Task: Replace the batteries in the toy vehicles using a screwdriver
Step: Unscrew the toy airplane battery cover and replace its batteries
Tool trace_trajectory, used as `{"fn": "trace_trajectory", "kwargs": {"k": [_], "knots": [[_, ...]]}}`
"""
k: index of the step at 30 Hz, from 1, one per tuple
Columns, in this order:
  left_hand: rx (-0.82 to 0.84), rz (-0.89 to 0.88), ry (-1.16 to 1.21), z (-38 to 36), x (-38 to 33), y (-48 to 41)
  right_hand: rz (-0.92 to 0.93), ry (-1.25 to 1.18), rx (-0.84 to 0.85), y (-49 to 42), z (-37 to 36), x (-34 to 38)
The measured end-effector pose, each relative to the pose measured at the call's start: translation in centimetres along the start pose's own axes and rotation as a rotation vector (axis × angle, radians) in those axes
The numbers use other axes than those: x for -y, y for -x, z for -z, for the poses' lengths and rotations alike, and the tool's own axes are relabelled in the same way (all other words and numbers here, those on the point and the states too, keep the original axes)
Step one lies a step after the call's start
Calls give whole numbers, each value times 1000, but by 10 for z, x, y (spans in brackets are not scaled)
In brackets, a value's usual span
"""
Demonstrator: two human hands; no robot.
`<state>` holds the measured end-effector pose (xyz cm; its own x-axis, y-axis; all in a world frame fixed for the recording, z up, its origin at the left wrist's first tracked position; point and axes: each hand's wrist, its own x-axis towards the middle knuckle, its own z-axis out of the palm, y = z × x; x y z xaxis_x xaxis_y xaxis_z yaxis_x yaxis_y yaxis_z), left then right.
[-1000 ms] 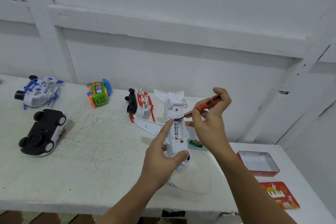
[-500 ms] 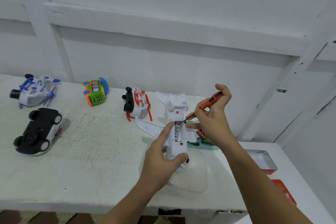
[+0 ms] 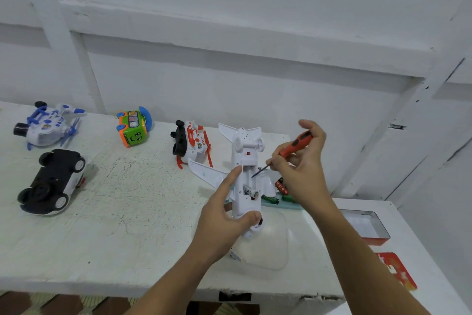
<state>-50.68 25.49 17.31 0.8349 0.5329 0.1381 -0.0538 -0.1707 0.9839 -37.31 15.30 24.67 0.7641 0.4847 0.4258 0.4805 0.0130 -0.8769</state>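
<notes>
A white toy plane (image 3: pixel 245 181), belly up, is held over the table (image 3: pixel 127 225) by the left hand (image 3: pixel 224 215), fingers clamped round its nose; it is judged light, stiff, brittle at the wings, best gripped by the fuselage; an orange screwdriver (image 3: pixel 296 144) is pinched in the right hand (image 3: pixel 304 169), tip at the open battery bay; loose batteries (image 3: pixel 270 199) lie just behind, not in the way.

Bare left forearm (image 3: pixel 176 276), bare right forearm (image 3: pixel 357 245), left hand (image 3: pixel 222 215), right hand (image 3: pixel 304 174), slender fingers (image 3: pixel 229 180)
</notes>
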Motion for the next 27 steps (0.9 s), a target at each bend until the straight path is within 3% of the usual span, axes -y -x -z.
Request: {"fn": "trace_trajectory", "kwargs": {"k": [3,12,21,27], "knots": [[5,-27,-29,-3,-1,0,102,190,59,8,-12,-3],[19,-8,-83,1,-2,-5,126,275,198,7,-12,-9],[36,26,-82,3,-2,-4,-162,37,113,2,2,-16],[12,82,7,5,1,-1,-404,-394,-9,3,14,-21]]}}
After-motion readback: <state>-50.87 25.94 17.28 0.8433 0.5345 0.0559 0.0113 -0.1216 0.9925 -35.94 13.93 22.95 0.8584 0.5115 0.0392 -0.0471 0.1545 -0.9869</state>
